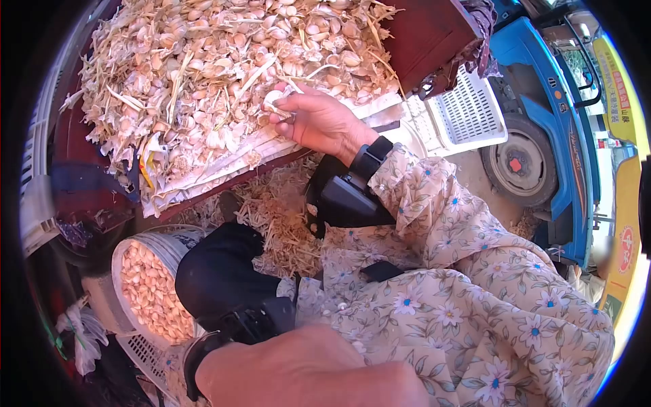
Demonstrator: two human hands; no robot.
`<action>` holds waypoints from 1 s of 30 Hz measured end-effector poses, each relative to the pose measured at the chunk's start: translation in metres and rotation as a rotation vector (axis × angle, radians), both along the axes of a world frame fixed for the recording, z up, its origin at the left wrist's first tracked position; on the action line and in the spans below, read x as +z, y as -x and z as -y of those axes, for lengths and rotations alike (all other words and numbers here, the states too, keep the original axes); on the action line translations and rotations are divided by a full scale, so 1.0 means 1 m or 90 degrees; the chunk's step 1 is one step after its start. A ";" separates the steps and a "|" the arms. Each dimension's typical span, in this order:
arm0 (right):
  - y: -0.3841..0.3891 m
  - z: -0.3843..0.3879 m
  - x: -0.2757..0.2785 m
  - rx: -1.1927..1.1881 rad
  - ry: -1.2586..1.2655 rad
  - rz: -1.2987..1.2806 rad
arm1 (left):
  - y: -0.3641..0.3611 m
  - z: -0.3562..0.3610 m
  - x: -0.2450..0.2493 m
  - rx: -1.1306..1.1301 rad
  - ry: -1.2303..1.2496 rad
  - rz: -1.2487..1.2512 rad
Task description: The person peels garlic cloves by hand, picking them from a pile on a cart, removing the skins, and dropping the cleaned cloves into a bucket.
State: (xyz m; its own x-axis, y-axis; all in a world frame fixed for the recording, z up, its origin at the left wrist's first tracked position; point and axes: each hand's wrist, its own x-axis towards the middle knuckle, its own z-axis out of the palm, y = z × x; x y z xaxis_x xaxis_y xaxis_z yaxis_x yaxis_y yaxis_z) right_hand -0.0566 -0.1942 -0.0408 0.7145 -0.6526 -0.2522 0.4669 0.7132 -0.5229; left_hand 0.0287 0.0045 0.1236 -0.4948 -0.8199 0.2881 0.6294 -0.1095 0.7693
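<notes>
Peeled-apart garlic cloves [224,68] with dry stalks and skins are heaped on a sheet-covered table top. At the near edge of this heap is my right hand [315,122], its thumb and fingers closed on a whitish garlic piece [273,102]. My left hand [305,370] is close to the camera at the bottom, back side up, over the floral garment [434,319]. Its fingers are hidden from view, so what they hold, if anything, does not show. Black bands are on both wrists.
A white bucket [122,254] of garlic cloves stands at lower left, beside a perforated basket [146,359]. Dry stalks and husks [288,224] lie on the ground below the table. A white crate [468,108] and a blue vehicle [536,74] are at right.
</notes>
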 end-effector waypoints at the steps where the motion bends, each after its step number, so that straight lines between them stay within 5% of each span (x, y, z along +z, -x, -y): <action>1: 0.000 0.000 -0.001 0.011 -0.002 0.019 | 0.006 -0.005 0.006 0.024 0.052 -0.011; 11: 0.001 0.004 -0.012 0.028 0.034 0.037 | 0.023 -0.052 0.045 0.047 0.135 0.087; 15: 0.002 0.004 -0.010 0.032 0.030 0.038 | 0.038 -0.071 0.045 0.200 0.228 0.086; 18: 0.003 0.006 -0.011 0.050 -0.009 0.061 | 0.023 -0.078 0.023 0.043 0.281 -0.021; 20: 0.002 0.009 -0.007 0.038 0.013 0.047 | 0.023 -0.101 0.028 0.279 0.069 -0.010; 22: 0.004 0.002 -0.007 0.034 0.024 0.032 | 0.005 -0.113 0.021 0.639 -0.154 0.131; 23: 0.004 0.001 -0.006 0.039 0.035 0.026 | -0.019 -0.111 0.006 0.819 -0.211 0.364; 26: 0.006 -0.010 -0.004 0.074 0.065 0.021 | -0.129 -0.141 -0.071 1.004 -0.161 0.998; 29: 0.003 -0.034 0.011 0.096 0.098 -0.013 | -0.141 -0.148 -0.106 1.001 0.062 1.444; 30: 0.001 -0.043 0.012 0.121 0.135 -0.019 | -0.121 -0.133 -0.099 1.000 -0.009 1.168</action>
State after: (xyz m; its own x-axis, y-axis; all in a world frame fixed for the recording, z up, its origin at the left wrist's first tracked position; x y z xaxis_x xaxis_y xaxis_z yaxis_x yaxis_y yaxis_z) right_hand -0.0573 -0.1514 -0.0288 0.8235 -0.5479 -0.1471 0.3168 0.6593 -0.6819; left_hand 0.1492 0.1376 0.0247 0.5864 -0.6740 0.4494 -0.8058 -0.4282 0.4091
